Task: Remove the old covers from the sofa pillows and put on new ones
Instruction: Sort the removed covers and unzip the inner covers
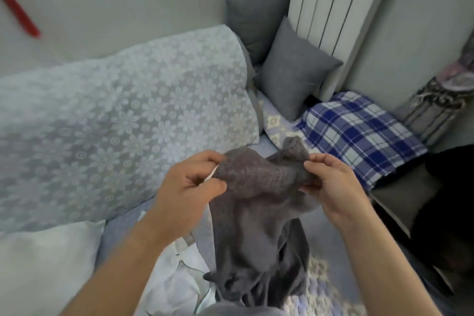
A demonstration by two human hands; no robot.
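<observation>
A limp grey pillow cover [259, 215] hangs in front of me over the sofa seat. My left hand [189, 185] pinches its top left edge, and my right hand [333, 187] grips its top right edge. The cover's lower part bunches on the seat. Two grey pillows [289, 74] lean in the sofa's far corner. A blue plaid pillow [359, 131] lies on the seat to the right. A white bare pillow [43, 264] rests at the lower left.
A big cushion with a floral lace cover [115, 120] leans on the wall at left. A white radiator [333, 0] stands behind the corner pillows. White fabric [177, 277] lies on the seat below my arms. A dark box [423, 213] sits at right.
</observation>
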